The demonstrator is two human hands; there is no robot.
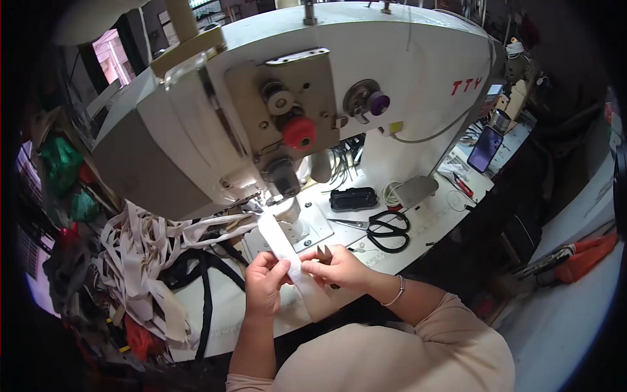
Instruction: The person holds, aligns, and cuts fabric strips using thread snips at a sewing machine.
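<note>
A white fabric strap runs from under the needle area of the sewing machine down toward my body. My left hand pinches its left edge between thumb and fingers. On the opposite edge, my right hand grips the same strap. Thread snips poke out of my right hand, their two dark pointed blades up; the rest is hidden by the palm. The strap's loose lower end hangs below both hands, close to the table edge.
A heap of pale straps lies left of the machine, beside black strips. Black-handled scissors and a black tray lie to the right. Farther right are a phone and a red-handled tool.
</note>
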